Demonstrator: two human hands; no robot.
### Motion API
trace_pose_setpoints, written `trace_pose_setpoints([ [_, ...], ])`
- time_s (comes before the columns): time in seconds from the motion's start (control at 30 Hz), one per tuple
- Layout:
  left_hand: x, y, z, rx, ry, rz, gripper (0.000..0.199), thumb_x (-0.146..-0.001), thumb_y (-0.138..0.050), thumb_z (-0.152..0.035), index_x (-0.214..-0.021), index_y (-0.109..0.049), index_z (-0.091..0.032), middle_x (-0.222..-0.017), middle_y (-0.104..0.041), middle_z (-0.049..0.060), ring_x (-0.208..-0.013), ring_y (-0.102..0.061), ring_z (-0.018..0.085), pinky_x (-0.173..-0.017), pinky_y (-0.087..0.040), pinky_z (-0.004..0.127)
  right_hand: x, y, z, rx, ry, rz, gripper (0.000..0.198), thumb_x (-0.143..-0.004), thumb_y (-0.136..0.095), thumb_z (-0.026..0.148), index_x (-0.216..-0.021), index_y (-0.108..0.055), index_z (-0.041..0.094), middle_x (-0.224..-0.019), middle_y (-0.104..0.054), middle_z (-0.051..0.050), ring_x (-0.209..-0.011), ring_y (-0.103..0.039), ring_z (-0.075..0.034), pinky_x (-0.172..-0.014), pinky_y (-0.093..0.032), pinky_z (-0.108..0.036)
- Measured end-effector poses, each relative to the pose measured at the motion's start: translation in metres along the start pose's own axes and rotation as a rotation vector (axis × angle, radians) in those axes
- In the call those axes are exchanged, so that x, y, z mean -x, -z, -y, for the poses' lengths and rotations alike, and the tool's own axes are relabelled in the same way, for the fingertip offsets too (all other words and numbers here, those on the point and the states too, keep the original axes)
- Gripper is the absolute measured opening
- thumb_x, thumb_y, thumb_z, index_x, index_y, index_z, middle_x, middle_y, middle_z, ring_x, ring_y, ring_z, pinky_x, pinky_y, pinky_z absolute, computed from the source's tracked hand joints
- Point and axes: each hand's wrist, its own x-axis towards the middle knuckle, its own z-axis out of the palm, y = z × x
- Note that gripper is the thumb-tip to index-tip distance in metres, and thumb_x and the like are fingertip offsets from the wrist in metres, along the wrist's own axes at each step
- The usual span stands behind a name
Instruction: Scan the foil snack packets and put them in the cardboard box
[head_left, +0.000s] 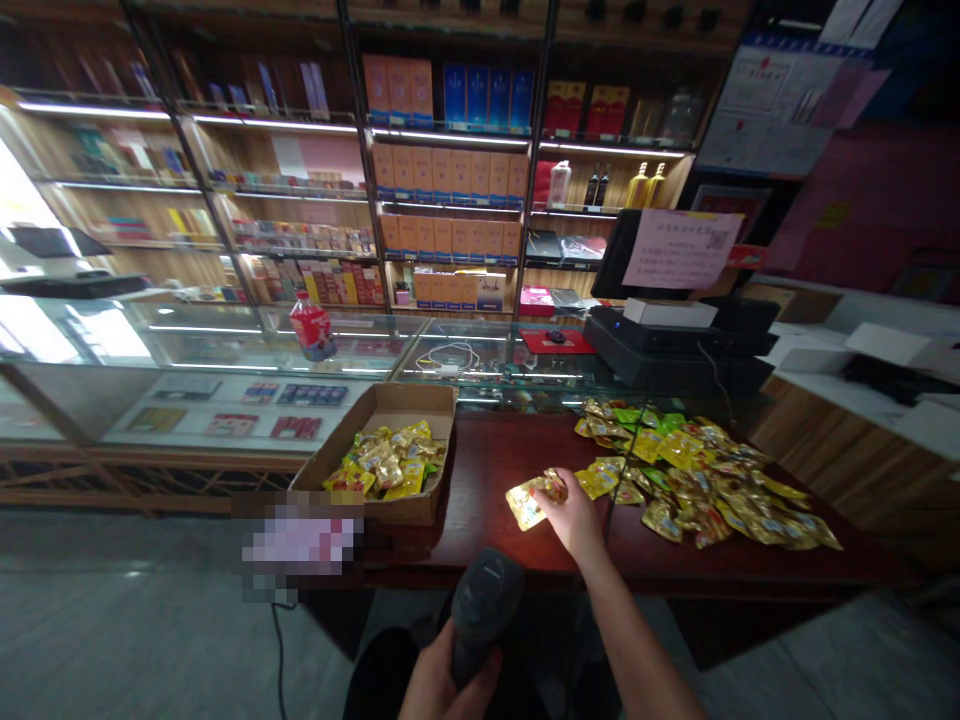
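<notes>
My left hand (441,684) is wrapped round the grip of a dark handheld barcode scanner (487,597), held low in front of the table with its head pointing forward. Between the fingers of my right hand (577,521) is a shiny gold snack packet (526,502), just over the dark red table (480,450). A loose pile of gold, yellow and green packets (682,485) spreads over the right side of the table. To the left stands an open cardboard box (411,511) with several similar packets (390,462) inside.
Behind the table runs a glass counter (367,335) bearing a red-labelled bottle (311,328), a white cable (448,368) and a mouse on a red mat (536,342). A monitor with a pink notice (682,248) stands behind the pile. Stocked shelves (450,205) line the wall.
</notes>
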Motion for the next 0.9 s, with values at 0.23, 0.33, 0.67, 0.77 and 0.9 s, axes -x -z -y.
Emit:
trace_pose_setpoints([
  [0.23,0.001,0.002,-0.011,0.048,-0.007,0.001,0.049,-0.08,-0.067,-0.049,-0.111,-0.073,-0.011,-0.093,-0.078,0.01,-0.088,-0.071,0.025,-0.082,-0.054,0.027,0.003,-0.002,0.003,0.026,0.024,0.014,0.05,-0.074,-0.065,0.049,-0.115,-0.062,0.02,-0.107,-0.075,-0.012,-0.096,-0.071,-0.029,-0.086,-0.055,-0.04],
  [0.33,0.001,0.003,-0.018,0.064,0.006,-0.019,0.046,-0.078,-0.071,-0.045,-0.111,-0.073,-0.012,-0.092,-0.079,0.009,-0.094,-0.072,0.027,-0.087,-0.055,0.028,0.005,-0.002,0.007,0.022,0.041,0.007,0.047,-0.075,-0.065,0.047,-0.114,-0.063,0.021,-0.107,-0.075,-0.011,-0.095,-0.072,-0.028,-0.088,-0.055,-0.04],
  [0.67,0.001,-0.001,-0.011,0.054,0.027,-0.037,0.044,-0.077,-0.072,-0.044,-0.107,-0.074,-0.011,-0.093,-0.079,0.01,-0.089,-0.072,0.027,-0.082,-0.055,0.028,0.004,-0.001,0.007,-0.055,0.065,-0.008,0.04,-0.071,-0.07,0.042,-0.106,-0.068,0.024,-0.103,-0.077,-0.007,-0.094,-0.072,-0.027,-0.087,-0.057,-0.04],
  [0.77,0.0,-0.002,-0.006,0.034,0.002,0.001,0.045,-0.08,-0.069,-0.044,-0.109,-0.073,-0.011,-0.095,-0.079,0.011,-0.09,-0.071,0.027,-0.082,-0.054,0.028,0.004,-0.002,0.008,-0.05,0.066,0.013,0.041,-0.073,-0.069,0.043,-0.108,-0.068,0.023,-0.106,-0.077,-0.008,-0.096,-0.072,-0.027,-0.09,-0.056,-0.041],
  [0.9,0.0,-0.002,-0.006,0.012,-0.005,0.011,0.042,-0.08,-0.068,-0.039,-0.112,-0.072,-0.013,-0.096,-0.079,0.01,-0.093,-0.071,0.027,-0.084,-0.053,0.028,0.004,-0.005,0.006,-0.058,0.092,0.035,0.04,-0.074,-0.069,0.042,-0.109,-0.069,0.023,-0.104,-0.077,-0.008,-0.096,-0.071,-0.027,-0.089,-0.056,-0.042],
])
